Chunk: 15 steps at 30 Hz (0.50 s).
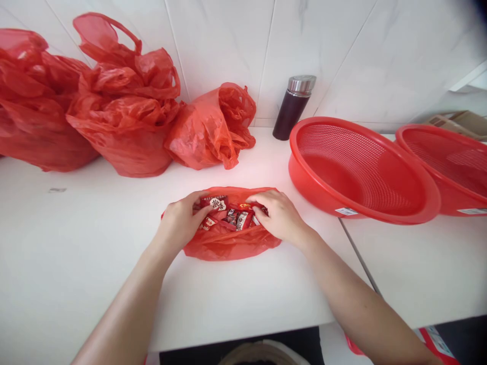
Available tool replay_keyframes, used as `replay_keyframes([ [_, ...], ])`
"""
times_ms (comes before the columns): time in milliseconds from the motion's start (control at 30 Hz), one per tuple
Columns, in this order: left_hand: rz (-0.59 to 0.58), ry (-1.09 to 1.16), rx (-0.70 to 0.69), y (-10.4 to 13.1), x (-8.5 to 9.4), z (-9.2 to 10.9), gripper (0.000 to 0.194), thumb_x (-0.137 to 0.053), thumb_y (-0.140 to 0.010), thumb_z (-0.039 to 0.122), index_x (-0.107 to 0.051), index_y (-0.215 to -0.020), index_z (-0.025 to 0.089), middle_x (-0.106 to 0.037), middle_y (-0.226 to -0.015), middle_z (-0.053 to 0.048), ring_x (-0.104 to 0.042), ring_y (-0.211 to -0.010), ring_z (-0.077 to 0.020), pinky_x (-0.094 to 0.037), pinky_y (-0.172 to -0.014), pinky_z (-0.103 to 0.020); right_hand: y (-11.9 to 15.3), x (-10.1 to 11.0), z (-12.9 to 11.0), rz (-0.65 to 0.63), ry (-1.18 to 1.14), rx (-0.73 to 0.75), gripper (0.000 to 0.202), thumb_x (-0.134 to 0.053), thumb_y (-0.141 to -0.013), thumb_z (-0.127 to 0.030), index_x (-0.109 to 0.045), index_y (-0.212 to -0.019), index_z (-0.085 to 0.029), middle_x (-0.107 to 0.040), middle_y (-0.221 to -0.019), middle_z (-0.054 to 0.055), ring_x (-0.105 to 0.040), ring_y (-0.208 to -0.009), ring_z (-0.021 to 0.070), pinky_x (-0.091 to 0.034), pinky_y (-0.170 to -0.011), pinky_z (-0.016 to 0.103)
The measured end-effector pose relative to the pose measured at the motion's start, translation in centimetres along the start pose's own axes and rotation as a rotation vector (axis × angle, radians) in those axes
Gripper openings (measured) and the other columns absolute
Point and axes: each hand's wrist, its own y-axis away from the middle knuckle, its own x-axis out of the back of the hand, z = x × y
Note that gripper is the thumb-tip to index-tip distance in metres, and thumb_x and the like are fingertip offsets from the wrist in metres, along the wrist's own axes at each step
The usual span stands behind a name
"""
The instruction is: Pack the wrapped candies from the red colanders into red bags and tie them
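An opened red plastic bag [232,248] lies on the white table, its mouth facing up. Inside are several small wrapped candies [241,220] in red, black and white wrappers. At the bag's left side, my left hand [182,218] has its thumb and fingers closed around the edge of a dark red wrapped candy [216,204] with white lettering. My right hand [277,215] reaches into the right side of the bag, fingers curled and thumb bent in around a wrapped candy, mostly covered by the fingers.
Red plastic bags [125,126] stand along the tiled wall, and a smaller crumpled one [205,132] lies beside them. A dark bottle [291,111] with a silver lid stands behind. Two red perforated baskets [365,213] sit to the right, near a table seam [359,253].
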Motion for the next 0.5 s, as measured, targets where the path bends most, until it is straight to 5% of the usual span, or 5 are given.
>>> replay_keyframes([
  [300, 0.074, -0.077, -0.183, 0.5, 0.7, -0.1, 0.035, -0.056, -0.084, 0.036, -0.063, -0.117, 0.028, -0.065, -0.117, -0.003, -0.066, -0.093, -0.0230, -0.051, -0.087, -0.036, 0.0, -1.1, -0.2, -0.026, 0.062, -0.067, 0.024, -0.063, -0.082, -0.016, -0.069, -0.105, -0.022, -0.070, -0.100, 0.004, -0.061, -0.097, 0.0217, -0.039, -0.092, 0.039],
  [500, 0.070, -0.028, -0.201, 0.8, 0.5, 0.3, 0.021, -0.058, -0.083, 0.037, -0.068, -0.098, 0.026, -0.063, -0.107, -0.002, -0.066, -0.083, -0.0202, -0.052, -0.080, -0.035, 0.0, -1.4, -0.4, -0.033, 0.121, -0.099, 0.023, -0.063, -0.088, -0.038, -0.070, -0.102, -0.021, -0.067, -0.095, 0.005, -0.058, -0.095, 0.0236, -0.039, -0.088, 0.039],
])
